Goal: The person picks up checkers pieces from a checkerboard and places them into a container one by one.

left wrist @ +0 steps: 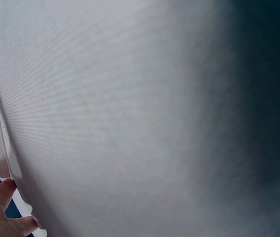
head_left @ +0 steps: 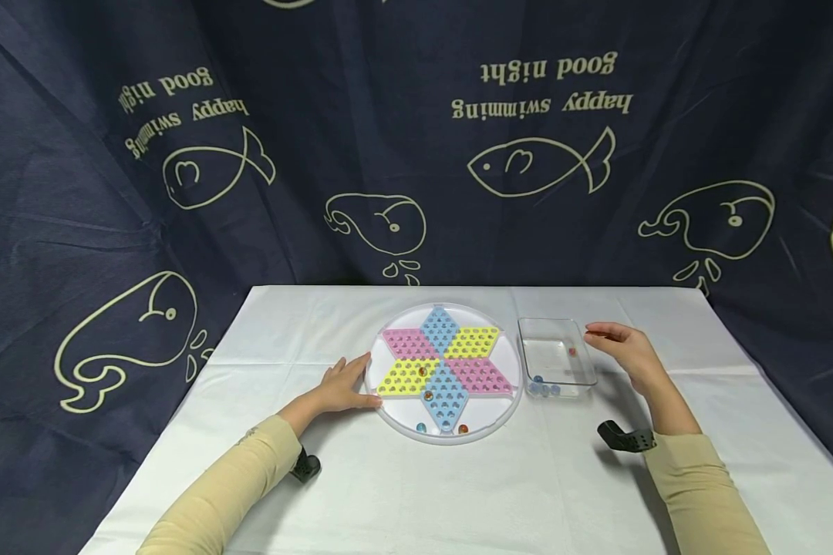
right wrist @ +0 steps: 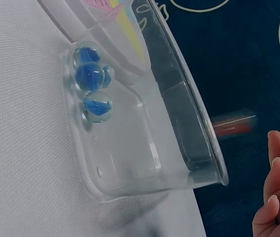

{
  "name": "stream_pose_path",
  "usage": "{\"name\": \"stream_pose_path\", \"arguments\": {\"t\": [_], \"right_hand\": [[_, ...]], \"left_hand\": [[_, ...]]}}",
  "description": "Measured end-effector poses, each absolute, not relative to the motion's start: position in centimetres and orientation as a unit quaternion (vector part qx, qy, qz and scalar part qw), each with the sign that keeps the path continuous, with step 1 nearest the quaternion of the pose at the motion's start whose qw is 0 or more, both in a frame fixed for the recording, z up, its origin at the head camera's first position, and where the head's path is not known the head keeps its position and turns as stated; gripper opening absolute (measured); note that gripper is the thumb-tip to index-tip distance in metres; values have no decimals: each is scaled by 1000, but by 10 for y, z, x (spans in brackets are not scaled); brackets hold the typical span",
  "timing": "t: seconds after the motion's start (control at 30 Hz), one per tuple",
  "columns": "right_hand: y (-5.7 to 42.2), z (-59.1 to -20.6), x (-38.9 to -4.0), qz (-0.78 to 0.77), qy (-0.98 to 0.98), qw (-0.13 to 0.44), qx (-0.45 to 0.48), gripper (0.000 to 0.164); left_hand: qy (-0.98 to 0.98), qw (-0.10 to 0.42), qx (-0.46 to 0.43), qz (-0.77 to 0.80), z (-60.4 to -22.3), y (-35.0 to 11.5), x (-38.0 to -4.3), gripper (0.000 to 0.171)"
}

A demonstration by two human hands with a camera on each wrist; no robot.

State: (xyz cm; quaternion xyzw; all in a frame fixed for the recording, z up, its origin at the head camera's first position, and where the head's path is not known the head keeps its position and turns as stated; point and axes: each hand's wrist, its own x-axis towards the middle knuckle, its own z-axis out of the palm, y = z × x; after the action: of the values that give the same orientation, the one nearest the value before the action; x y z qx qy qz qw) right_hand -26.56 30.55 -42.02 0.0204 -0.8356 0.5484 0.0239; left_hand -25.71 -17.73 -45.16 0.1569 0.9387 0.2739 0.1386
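My left hand (head_left: pixel 340 387) rests at the left rim of a round white Chinese checkers board (head_left: pixel 496 412), fingers and thumb spread along its edge. To the right of the board, my right hand (head_left: pixel 625 354) hovers by the far right corner of a clear plastic box (head_left: pixel 547 353), its fingers bent with nothing between them. A red marble (right wrist: pixel 233 124), streaked by motion, is in the air near the box's rim, apart from the fingertips. Several blue marbles (right wrist: pixel 98 106) lie together in the box's near left corner.
Two orange-brown marbles sit in the star's holes, one marble (head_left: pixel 423 371) on yellow and one marble (head_left: pixel 428 395) on blue. A teal marble (head_left: pixel 421 428) and a red marble (head_left: pixel 463 428) lie near the board's front edge. A dark printed curtain (head_left: pixel 389 154) hangs behind the white-covered table (head_left: pixel 403 501).
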Motion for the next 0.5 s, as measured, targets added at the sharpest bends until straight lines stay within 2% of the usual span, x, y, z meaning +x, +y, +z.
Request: {"name": "stream_pose_path", "arguments": {"t": [0.17, 0.27, 0.33, 0.5], "right_hand": [[304, -418, -264, 550, -834, 28, 17, 17], [305, -420, -264, 552, -833, 30, 18, 27], [304, -421, -265, 550, -834, 32, 18, 41], [301, -424, -269, 569, -821, 38, 26, 49]], "left_hand": [[936, 139, 160, 282, -451, -178, -257, 106], [939, 147, 153, 271, -452, -178, -259, 102], [942, 149, 151, 259, -452, -177, -260, 99], [946, 148, 149, 245, -451, -176, -259, 97]]}}
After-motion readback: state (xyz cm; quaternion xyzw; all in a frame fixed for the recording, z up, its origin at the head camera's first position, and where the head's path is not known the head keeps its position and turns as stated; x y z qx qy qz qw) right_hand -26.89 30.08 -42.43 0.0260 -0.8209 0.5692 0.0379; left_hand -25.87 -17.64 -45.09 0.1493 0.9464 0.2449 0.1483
